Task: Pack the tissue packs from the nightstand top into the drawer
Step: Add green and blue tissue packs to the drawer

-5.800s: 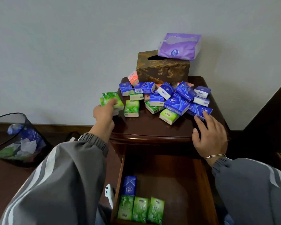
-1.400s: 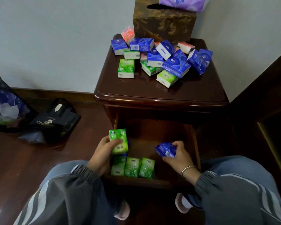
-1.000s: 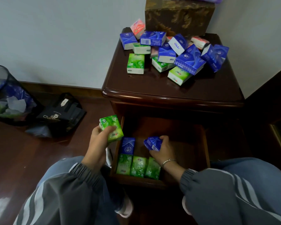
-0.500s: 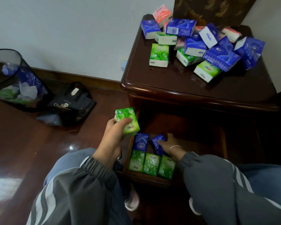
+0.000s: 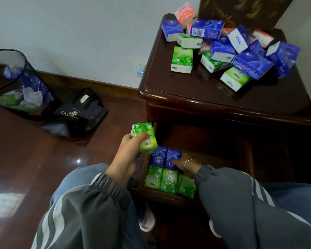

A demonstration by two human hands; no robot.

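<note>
Head view: drawer [image 5: 160, 194] packing
One green pack [image 5: 144, 139] is gripped by left hand [image 5: 127, 152]; blue pack [image 5: 172, 157] touched by right hand [image 5: 184, 162], grip unclear.

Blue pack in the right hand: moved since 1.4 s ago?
Yes. The blue pack went left and down into the drawer, now beside the other blue pack.
</note>
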